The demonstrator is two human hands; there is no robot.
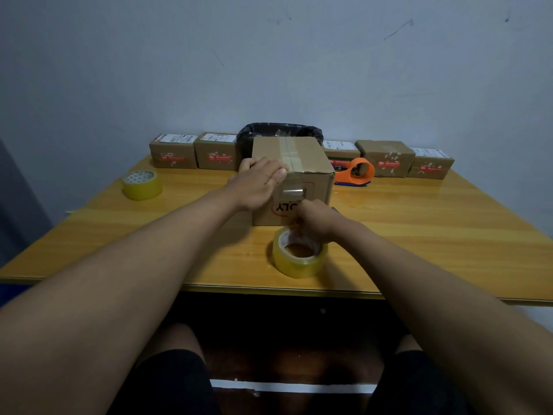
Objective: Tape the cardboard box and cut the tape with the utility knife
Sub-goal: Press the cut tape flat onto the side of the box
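The cardboard box [311, 154] stands mid-table, with clear tape along its top seam and a shiny strip [294, 192] running down its front face. My left hand [257, 182] lies flat on the box's near top edge, fingers extended over the tape. My right hand [317, 223] is closed low in front of the box, right at the tape strip. A small dark end, which looks like the utility knife [334, 209], pokes out behind it; the blade is hidden. The clear tape roll [299, 259] lies flat on the table just beneath that hand.
A second tape roll [142, 184] sits at the left. An orange tape dispenser [357, 172] lies right of the box. Several small taped parcels [173, 152] and a black-lined bin [278, 134] line the back edge against the wall. The table's front edge [269, 287] is near my knees.
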